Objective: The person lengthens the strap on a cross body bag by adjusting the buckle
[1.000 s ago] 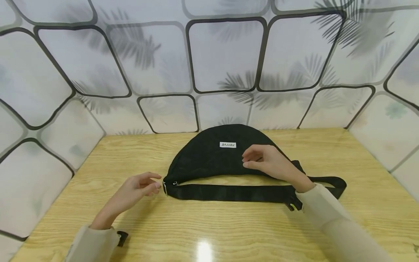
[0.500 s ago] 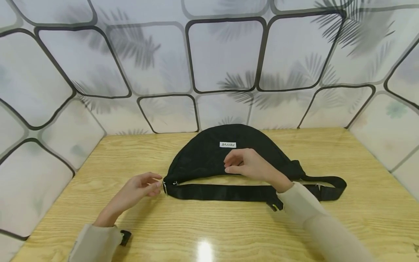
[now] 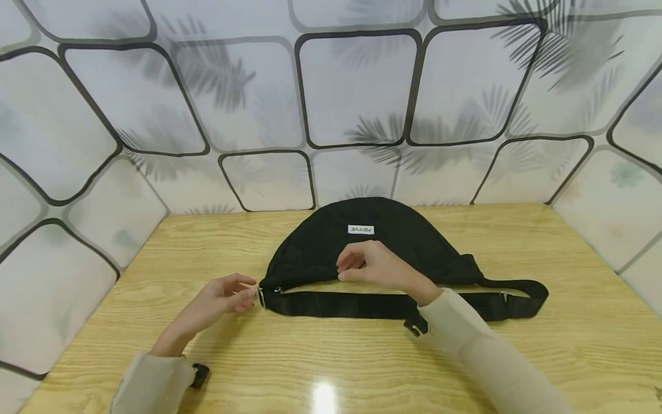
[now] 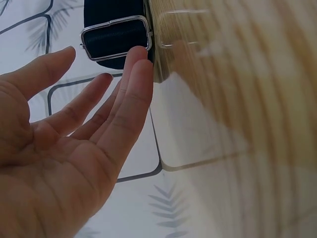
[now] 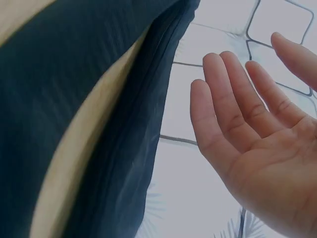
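A black half-moon waist bag point(image 3: 310, 253) lies flat on the table, its curved side away from me and its white label point(image 3: 361, 230) upside down. Its black strap point(image 3: 336, 305) runs along the near side and loops at the right. My left hand point(image 3: 219, 299) is beside the bag's left corner with relaxed fingers. In the left wrist view its fingertips come right up to the metal strap buckle point(image 4: 114, 23). My right hand point(image 3: 380, 267) hovers over the bag's lower edge, fingers loosely bent and holding nothing. In the right wrist view the palm point(image 5: 277, 163) is bare.
The wooden table point(image 3: 269, 362) reaches to a patterned cloth backdrop point(image 3: 357, 92) at the back and sides. Small black pieces sit at the left wrist point(image 3: 199, 375) and right wrist point(image 3: 415, 326). The strap's loop point(image 3: 535, 293) lies at the right.
My right hand has moved left and slightly toward me across the bag, uncovering more of the bag's right end and the strap. The left hand and the bag have stayed nearly still.
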A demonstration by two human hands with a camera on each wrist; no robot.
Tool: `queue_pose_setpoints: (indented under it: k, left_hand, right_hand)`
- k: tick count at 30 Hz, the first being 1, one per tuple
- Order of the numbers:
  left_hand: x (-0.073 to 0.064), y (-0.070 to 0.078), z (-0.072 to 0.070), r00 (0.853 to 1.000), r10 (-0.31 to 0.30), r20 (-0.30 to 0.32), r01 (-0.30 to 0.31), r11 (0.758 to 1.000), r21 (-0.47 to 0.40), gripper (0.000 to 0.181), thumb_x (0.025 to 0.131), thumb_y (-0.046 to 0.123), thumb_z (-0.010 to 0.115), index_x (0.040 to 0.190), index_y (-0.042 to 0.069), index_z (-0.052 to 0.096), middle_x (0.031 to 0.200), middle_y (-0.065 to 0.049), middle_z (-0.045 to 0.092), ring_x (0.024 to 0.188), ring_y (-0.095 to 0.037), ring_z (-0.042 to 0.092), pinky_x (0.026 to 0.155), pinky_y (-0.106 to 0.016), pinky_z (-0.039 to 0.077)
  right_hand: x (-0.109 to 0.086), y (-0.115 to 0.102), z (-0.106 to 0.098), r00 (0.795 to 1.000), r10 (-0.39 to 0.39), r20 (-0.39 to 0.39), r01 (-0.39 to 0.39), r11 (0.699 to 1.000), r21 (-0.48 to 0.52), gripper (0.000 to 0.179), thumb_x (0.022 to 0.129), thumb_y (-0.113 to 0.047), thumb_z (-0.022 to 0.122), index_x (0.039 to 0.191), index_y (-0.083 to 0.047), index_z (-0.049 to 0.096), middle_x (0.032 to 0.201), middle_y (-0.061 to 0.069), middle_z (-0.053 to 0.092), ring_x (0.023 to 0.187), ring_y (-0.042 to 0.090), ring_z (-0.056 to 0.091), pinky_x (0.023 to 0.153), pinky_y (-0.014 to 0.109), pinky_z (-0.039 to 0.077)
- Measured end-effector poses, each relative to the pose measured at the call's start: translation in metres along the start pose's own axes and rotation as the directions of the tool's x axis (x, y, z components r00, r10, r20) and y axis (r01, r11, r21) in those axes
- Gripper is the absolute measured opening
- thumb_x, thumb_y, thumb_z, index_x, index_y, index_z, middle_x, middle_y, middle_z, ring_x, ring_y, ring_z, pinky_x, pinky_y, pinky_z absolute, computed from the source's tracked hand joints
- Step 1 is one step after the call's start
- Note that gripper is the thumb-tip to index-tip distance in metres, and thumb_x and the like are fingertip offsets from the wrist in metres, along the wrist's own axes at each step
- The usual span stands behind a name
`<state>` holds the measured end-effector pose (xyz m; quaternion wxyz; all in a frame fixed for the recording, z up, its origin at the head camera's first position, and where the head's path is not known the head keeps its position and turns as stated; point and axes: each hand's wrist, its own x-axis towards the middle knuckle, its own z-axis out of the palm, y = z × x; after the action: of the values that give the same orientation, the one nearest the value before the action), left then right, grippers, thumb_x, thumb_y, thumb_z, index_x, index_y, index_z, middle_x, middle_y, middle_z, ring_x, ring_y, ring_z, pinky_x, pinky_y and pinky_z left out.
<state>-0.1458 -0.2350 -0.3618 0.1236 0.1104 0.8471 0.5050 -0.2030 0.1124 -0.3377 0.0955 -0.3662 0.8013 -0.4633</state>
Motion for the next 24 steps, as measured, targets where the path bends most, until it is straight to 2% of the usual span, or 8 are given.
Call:
queue_pose_setpoints:
  k: [13, 24]
  left_hand:
    - [0.005, 0.0, 0.001, 0.999, -0.009, 0.047, 0.011, 0.998, -0.054, 0.044, 0.104, 0.011, 0.059, 0.134, -0.019, 0.047, 0.101, -0.017, 0.071, 0.092, -0.028, 0.07, 0.08, -0.036, 0.058]
    - [0.01, 0.0, 0.003, 0.998, -0.027, 0.049, 0.031, 0.997, -0.073, 0.044, 0.104, 0.012, 0.059, 0.133, -0.019, 0.048, 0.096, -0.016, 0.071, 0.089, -0.027, 0.07, 0.078, -0.034, 0.058]
  right_hand:
    - [0.016, 0.0, 0.024, 0.997, -0.032, 0.077, 0.029, 0.999, 0.033, 0.015, 0.094, -0.005, 0.072, 0.104, 0.007, 0.069, 0.095, 0.006, 0.072, 0.085, 0.013, 0.069, 0.08, 0.028, 0.056]
    - [0.027, -0.004, 0.04, 0.988, 0.045, 0.148, -0.048, 0.999, 0.017, 0.016, 0.094, -0.008, 0.073, 0.103, 0.004, 0.071, 0.096, 0.003, 0.072, 0.084, 0.009, 0.067, 0.078, 0.023, 0.054]
